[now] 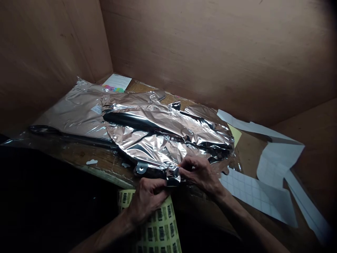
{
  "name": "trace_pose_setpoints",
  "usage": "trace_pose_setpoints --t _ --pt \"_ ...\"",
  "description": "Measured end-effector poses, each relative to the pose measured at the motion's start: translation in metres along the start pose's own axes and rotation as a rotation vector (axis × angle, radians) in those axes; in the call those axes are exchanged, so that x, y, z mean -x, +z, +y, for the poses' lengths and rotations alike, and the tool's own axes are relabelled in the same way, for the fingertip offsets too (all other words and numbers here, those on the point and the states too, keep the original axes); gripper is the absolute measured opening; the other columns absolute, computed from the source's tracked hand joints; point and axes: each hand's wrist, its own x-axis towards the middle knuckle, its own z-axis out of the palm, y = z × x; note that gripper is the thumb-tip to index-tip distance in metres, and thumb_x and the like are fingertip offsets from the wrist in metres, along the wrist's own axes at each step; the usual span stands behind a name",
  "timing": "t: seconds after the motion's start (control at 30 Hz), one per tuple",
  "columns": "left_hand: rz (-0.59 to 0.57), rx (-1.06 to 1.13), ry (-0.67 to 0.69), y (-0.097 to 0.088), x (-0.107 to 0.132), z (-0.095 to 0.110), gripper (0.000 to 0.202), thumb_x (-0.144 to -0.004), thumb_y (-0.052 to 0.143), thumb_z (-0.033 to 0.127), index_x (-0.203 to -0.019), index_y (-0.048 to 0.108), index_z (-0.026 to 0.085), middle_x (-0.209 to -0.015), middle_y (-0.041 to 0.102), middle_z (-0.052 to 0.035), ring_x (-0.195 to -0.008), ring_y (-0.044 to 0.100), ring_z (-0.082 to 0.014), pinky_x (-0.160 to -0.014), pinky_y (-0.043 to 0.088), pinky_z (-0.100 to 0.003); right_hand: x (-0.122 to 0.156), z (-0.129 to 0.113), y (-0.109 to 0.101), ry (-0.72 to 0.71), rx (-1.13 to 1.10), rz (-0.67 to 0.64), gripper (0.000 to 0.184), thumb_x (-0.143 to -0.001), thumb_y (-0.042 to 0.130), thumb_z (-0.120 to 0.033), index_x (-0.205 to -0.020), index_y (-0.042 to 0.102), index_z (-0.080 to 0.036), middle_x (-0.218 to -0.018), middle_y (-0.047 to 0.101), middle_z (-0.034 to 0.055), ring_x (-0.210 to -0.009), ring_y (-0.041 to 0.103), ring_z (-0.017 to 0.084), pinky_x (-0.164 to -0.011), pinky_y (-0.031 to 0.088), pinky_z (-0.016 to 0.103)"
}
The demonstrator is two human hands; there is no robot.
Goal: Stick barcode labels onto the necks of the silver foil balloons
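Observation:
A flat, crinkled rose-gold foil balloon [158, 135] lies on a wooden worktop [86, 158], on top of more foil sheets [76, 109]. My left hand [147, 198] is closed near the balloon's small tab [173, 174] at the near edge. My right hand [198, 172] pinches the same tab from the right, fingers pressed together. Under my left wrist lies a yellowish sheet of barcode labels [160, 228].
White gridded backing paper [263, 193] is strewn over the right of the worktop. A yellow note [235, 135] peeks out from under the foil. A printed card [117, 82] lies at the back. Brown board walls [210, 52] close in the left, back and right.

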Motion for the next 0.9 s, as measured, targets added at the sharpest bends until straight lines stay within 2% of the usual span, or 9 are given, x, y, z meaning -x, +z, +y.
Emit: trace_pose_setpoints --t 0.1,0.17,0.23,0.3,0.37,0.5,0.57,0.77,0.9 --pt "0.005 -0.186 0.204 0.004 0.006 -0.016 0.03 -0.086 0.047 0.016 -0.07 0.072 0.014 -0.059 0.063 -0.0016 -0.055 0.057 -0.012 -0.053 0.035 -0.021 -0.011 0.003 -0.019 0.024 -0.058 -0.136 0.024 -0.083 0.065 -0.037 -0.073 0.069 -0.016 -0.071 0.065 0.0036 -0.062 0.057 0.013 -0.054 0.041 0.022" --pt "-0.018 -0.251 0.277 0.004 0.01 -0.023 0.033 -0.082 0.044 0.01 -0.092 0.075 0.016 -0.068 0.069 -0.0042 -0.059 0.062 -0.0139 -0.055 0.039 -0.022 -0.02 0.005 -0.03 0.095 -0.179 -0.362 0.031 -0.085 0.062 -0.043 -0.075 0.07 -0.014 -0.068 0.062 0.0026 -0.06 0.054 0.012 -0.052 0.039 0.021" --pt "-0.079 -0.252 0.26 -0.001 0.016 -0.024 0.044 -0.079 0.048 0.011 -0.117 0.069 0.018 -0.071 0.072 -0.0041 -0.057 0.062 -0.0138 -0.054 0.041 -0.022 -0.027 0.006 -0.036 0.188 -0.307 -0.485 0.035 -0.083 0.063 -0.046 -0.071 0.068 -0.013 -0.062 0.057 0.0003 -0.055 0.049 0.009 -0.05 0.037 0.02" --pt "-0.091 -0.232 0.216 -0.01 0.023 -0.018 0.051 -0.076 0.061 0.023 -0.127 0.062 0.018 -0.073 0.071 -0.0048 -0.059 0.061 -0.0152 -0.056 0.044 -0.023 -0.029 0.007 -0.032 0.303 -0.389 -0.413 0.036 -0.074 0.072 -0.047 -0.067 0.064 -0.013 -0.057 0.053 -0.0016 -0.05 0.045 0.007 -0.047 0.035 0.019" --pt "-0.008 -0.159 0.168 -0.021 0.027 -0.009 0.063 -0.072 0.069 0.043 -0.128 0.061 0.016 -0.08 0.071 -0.0072 -0.07 0.063 -0.0188 -0.064 0.049 -0.025 -0.027 0.008 -0.022 0.416 -0.432 -0.298 0.037 -0.064 0.079 -0.046 -0.066 0.064 -0.013 -0.055 0.054 -0.0018 -0.047 0.044 0.006 -0.044 0.034 0.019" --pt "0.072 0.135 -0.079 -0.037 0.015 0.012 0.051 -0.093 0.037 0.049 -0.112 0.069 0.015 -0.071 0.066 -0.0031 -0.056 0.055 -0.0121 -0.053 0.043 -0.021 -0.018 0.01 -0.001 0.522 -0.46 -0.17 0.043 -0.052 0.085 -0.047 -0.062 0.061 -0.012 -0.053 0.056 -0.0009 -0.046 0.046 0.007 -0.042 0.034 0.018" --pt "0.177 0.146 -0.149 -0.037 0.002 0.018 0.046 -0.092 0.041 0.047 -0.106 0.07 0.014 -0.069 0.064 -0.002 -0.054 0.052 -0.0104 -0.049 0.04 -0.019 -0.013 0.011 0.005 0.508 -0.455 -0.1 0.046 -0.052 0.085 -0.049 -0.058 0.058 -0.013 -0.05 0.053 -0.002 -0.044 0.044 0.007 -0.04 0.032 0.018" --pt "0.148 0.008 -0.146 -0.016 -0.02 0.017 0.051 -0.082 0.06 0.043 -0.126 0.063 0.017 -0.046 0.035 0.0092 -0.045 0.03 -0.006 -0.045 0.024 -0.017 -0.007 0.009 0.015 0.416 -0.346 0.002 0.047 -0.056 0.085 -0.052 -0.056 0.055 -0.016 -0.05 0.053 -0.0017 -0.045 0.046 0.009 -0.039 0.033 0.019" --pt "0.219 0.152 -0.109 -0.006 -0.018 0.014 0.045 -0.08 0.06 0.039 -0.115 0.07 0.012 -0.05 0.04 0.0067 -0.047 0.03 -0.005 -0.046 0.026 -0.016 -0.002 0.007 0.013 0.296 -0.297 0.025 0.045 -0.062 0.082 -0.052 -0.057 0.058 -0.015 -0.054 0.055 -0.0008 -0.049 0.047 0.008 -0.042 0.035 0.018"
